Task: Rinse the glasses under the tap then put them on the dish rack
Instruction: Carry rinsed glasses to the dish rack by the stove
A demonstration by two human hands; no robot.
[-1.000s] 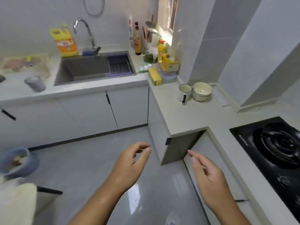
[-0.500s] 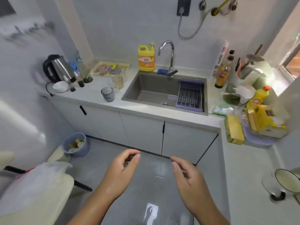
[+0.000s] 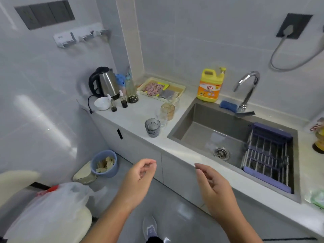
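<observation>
Two hands point(image 3: 138, 179) point(image 3: 213, 186) hover; glasses point(image 3: 152, 128) beside sink point(image 3: 192, 118)

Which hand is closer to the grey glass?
Left. The left hand is just in front of the grey glass, out past the counter edge. The right hand is off to the glass's right, in front of the sink. Neither touches it.

Both hands empty, loosely curled; glasses point(image 3: 152, 127) on counter left of sink point(image 3: 201, 123).
</observation>
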